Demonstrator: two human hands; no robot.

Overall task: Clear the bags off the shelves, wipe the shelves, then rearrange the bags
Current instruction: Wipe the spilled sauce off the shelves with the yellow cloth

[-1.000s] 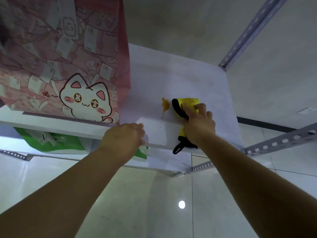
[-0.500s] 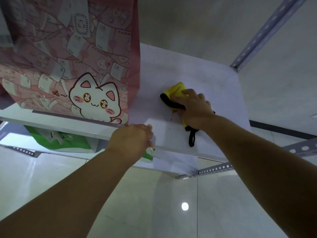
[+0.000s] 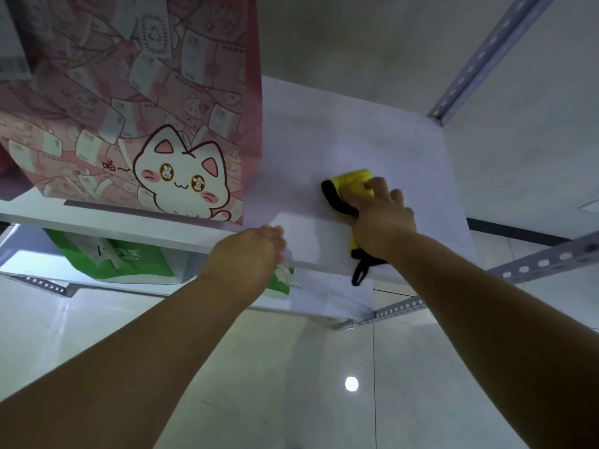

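Observation:
On the white upper shelf (image 3: 343,134), my right hand (image 3: 382,218) presses down on a yellow cloth (image 3: 353,183) with black trim, fingers bent over it. The cloth's black loop hangs over the shelf's front edge. My left hand (image 3: 249,254) holds that front edge, fingers curled on it. A tall pink bag (image 3: 129,102) with a white cartoon cat stands on the left part of the same shelf, close to both hands. A green bag (image 3: 129,260) sits on the shelf below, partly hidden by the upper shelf and my left hand.
Perforated grey metal uprights and rails (image 3: 486,50) frame the rack at the right; one rail (image 3: 544,264) juts out beside my right forearm. Pale glossy floor tiles (image 3: 291,384) lie below. The wall is close behind the shelf.
My right hand swept the cloth left over an orange smear on the shelf, then back right. The smear no longer shows. My left hand stayed on the shelf edge.

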